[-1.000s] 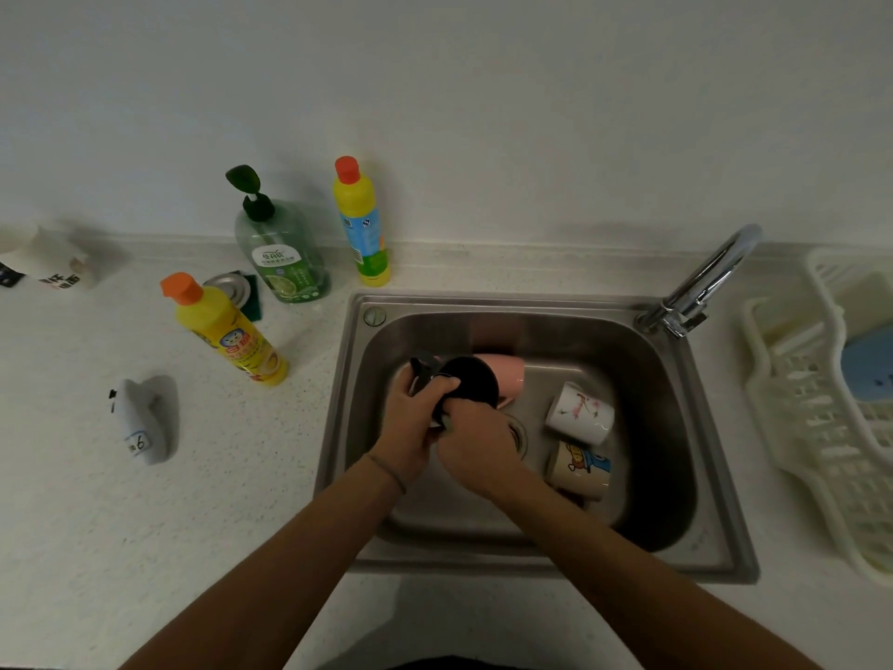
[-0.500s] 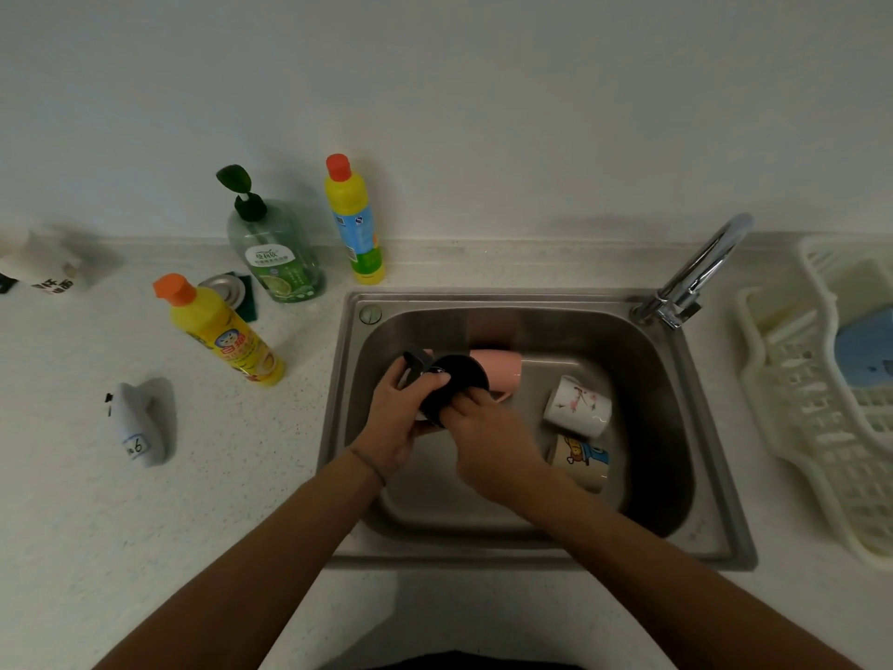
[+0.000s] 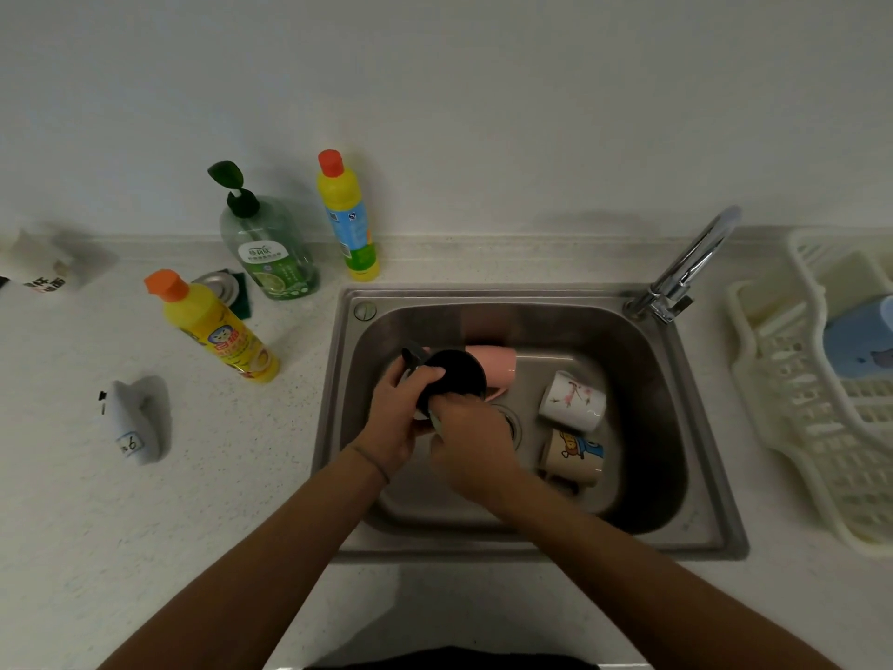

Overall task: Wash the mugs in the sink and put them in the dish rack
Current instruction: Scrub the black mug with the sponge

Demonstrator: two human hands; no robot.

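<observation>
Speckled white stone forms the worktop point(image 3: 145, 548), into which a steel sink point(image 3: 696, 539) is set, with a chrome tap point(image 3: 686, 268) at its far right corner. On the right a cream plastic dish rack point(image 3: 792, 427) is placed, and a blue mug point(image 3: 855, 345) is seen inside it. Over the left part of the basin a black mug point(image 3: 459, 374) is held in both hands. The grip of the left hand point(image 3: 396, 423) is closed around the mug's side near the handle, with the fingers curled over the rim. The right hand point(image 3: 476, 449) is curled against the mug from the near side; a pale object seems to be pinched in its grip, but it cannot be told what it is. Behind the black mug a pink mug point(image 3: 493, 360) is lying on its side. To the right, a white mug with flowers point(image 3: 572, 401) and a beige mug with a cartoon point(image 3: 575, 456) are lying just beside each other. On the left of the worktop a green soap dispenser point(image 3: 268, 249) and two yellow bottles point(image 3: 217, 331) point(image 3: 348, 220) are standing.
</observation>
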